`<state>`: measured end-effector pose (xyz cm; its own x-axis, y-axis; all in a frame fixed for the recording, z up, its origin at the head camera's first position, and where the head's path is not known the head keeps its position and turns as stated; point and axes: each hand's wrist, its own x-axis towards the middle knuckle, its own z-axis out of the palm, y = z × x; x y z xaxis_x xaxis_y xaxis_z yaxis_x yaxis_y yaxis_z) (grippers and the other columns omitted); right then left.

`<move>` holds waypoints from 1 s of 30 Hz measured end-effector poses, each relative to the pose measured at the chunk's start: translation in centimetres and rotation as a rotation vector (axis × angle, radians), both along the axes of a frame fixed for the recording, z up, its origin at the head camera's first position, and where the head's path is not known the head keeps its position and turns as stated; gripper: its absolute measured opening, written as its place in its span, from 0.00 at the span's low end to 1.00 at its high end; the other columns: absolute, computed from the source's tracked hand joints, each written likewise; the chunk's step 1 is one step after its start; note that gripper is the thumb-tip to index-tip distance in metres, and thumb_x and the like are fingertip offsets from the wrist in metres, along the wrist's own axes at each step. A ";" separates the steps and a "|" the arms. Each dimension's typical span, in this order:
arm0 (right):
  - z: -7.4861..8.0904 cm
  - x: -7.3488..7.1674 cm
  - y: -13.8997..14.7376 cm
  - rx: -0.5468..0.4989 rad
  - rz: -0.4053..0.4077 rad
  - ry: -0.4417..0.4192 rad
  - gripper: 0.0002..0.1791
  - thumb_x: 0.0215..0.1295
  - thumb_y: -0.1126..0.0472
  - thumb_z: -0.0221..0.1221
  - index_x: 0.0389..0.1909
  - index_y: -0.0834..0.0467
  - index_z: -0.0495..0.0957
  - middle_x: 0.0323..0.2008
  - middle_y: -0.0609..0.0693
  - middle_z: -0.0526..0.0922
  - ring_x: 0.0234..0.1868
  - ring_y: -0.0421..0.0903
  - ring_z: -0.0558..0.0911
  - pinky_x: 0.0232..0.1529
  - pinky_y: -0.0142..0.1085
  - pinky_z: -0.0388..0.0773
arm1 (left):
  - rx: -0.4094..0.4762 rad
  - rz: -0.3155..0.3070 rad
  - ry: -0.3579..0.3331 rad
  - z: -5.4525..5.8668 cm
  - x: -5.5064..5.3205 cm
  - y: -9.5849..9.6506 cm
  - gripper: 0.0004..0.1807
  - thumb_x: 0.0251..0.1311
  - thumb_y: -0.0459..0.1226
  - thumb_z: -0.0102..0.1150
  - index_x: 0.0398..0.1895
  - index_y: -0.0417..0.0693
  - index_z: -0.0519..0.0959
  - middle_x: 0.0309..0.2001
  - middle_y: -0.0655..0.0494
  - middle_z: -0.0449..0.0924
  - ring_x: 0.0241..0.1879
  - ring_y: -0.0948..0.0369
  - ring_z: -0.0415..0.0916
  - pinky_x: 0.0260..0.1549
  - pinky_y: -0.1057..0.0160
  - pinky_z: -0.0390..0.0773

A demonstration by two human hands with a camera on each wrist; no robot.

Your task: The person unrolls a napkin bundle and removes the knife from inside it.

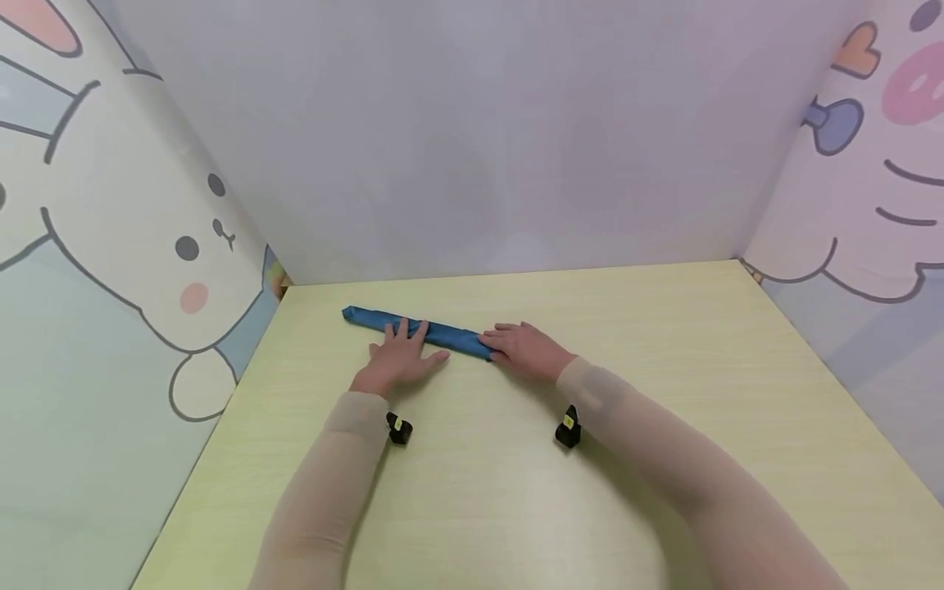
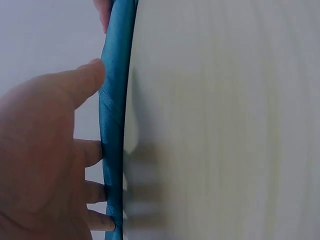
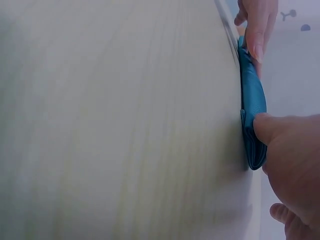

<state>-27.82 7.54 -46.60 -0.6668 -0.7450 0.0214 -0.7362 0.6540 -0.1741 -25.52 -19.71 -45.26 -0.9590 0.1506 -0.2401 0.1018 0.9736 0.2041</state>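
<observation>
A long, narrow strip of folded blue fabric (image 1: 453,338) lies slantwise on the table, its left end farther back. My left hand (image 1: 401,358) rests near its middle with fingers spread and fairly straight, the fingertips on the strip and the thumb off to the right. Around the strip's right end, my right hand (image 1: 529,352) pinches the fabric. In the right wrist view, the right thumb (image 3: 265,127) lies against the folded blue end (image 3: 255,150), whose layers show; some other fingers are partly hidden. The left wrist view shows the left fingertips along the blue edge (image 2: 114,115).
A pale wood-look table (image 1: 472,492) spreads beneath both arms. A plain whitish wall (image 1: 472,147) closes the back, and walls with cartoon animals (image 1: 147,205) flank both sides. Small black devices (image 1: 568,428) sit at both wrists.
</observation>
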 end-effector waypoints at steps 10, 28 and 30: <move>0.2 2.3 1.5 0.020 0.019 0.061 0.27 0.73 0.52 0.52 0.70 0.53 0.65 0.65 0.50 0.72 0.69 0.52 0.65 0.63 0.56 0.62 | 0.020 -0.029 -0.020 -0.1 0.8 1.3 0.52 0.55 0.76 0.32 0.78 0.59 0.46 0.76 0.40 0.36 0.72 0.36 0.32 0.59 0.27 0.46; 0.6 7.3 3.3 0.014 0.025 0.154 0.27 0.68 0.47 0.57 0.64 0.57 0.74 0.57 0.51 0.79 0.65 0.53 0.70 0.60 0.59 0.64 | 0.048 -0.068 0.000 0.0 3.4 3.9 0.54 0.55 0.75 0.35 0.78 0.55 0.46 0.76 0.42 0.38 0.73 0.39 0.32 0.60 0.28 0.46; 0.7 8.0 3.3 0.012 0.033 0.159 0.28 0.67 0.46 0.58 0.63 0.57 0.75 0.56 0.51 0.80 0.65 0.53 0.71 0.60 0.59 0.64 | 0.049 -0.071 0.005 0.1 3.7 4.1 0.54 0.55 0.76 0.35 0.78 0.54 0.46 0.76 0.42 0.38 0.73 0.39 0.32 0.60 0.29 0.46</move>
<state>-19.84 10.87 -45.86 -0.6307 -0.7673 0.1159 -0.7751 0.6301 -0.0460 -21.85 -15.60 -45.21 -0.9465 0.2301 -0.2261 0.1718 0.9528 0.2504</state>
